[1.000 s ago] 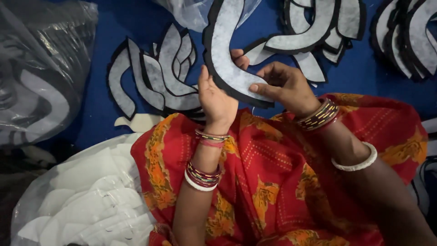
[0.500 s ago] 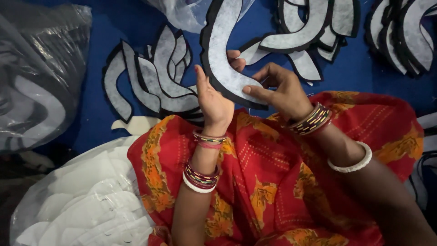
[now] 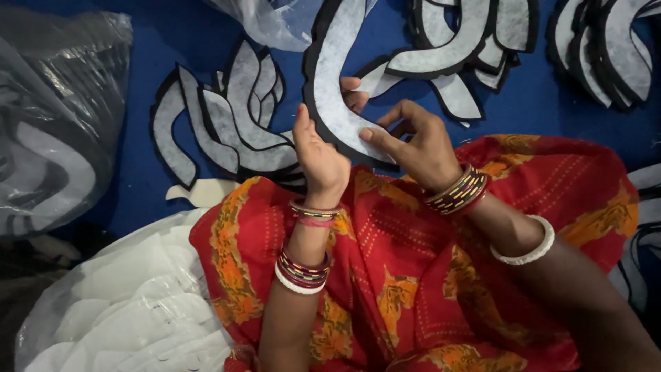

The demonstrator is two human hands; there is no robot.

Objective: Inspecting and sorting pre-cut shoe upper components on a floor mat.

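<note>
Both hands hold one curved cut-out piece (image 3: 335,76), grey-white on its face with a black foam edge, raised above my lap. My left hand (image 3: 318,156) grips its lower left edge, fingers behind it. My right hand (image 3: 413,138) pinches the lower end, thumb pressed on the grey face. Both wrists wear coloured bangles. My lap is covered by red and orange patterned cloth (image 3: 413,275).
Several similar curved pieces lie fanned on the blue floor cloth at left (image 3: 227,117), at top centre (image 3: 468,41) and at top right (image 3: 606,48). A clear plastic bag (image 3: 55,124) holds more at left. A bag of white cut-outs (image 3: 131,303) sits at lower left.
The piece and both hands have stayed nearly where they were; the right thumb has slid a little along the piece's lower end.
</note>
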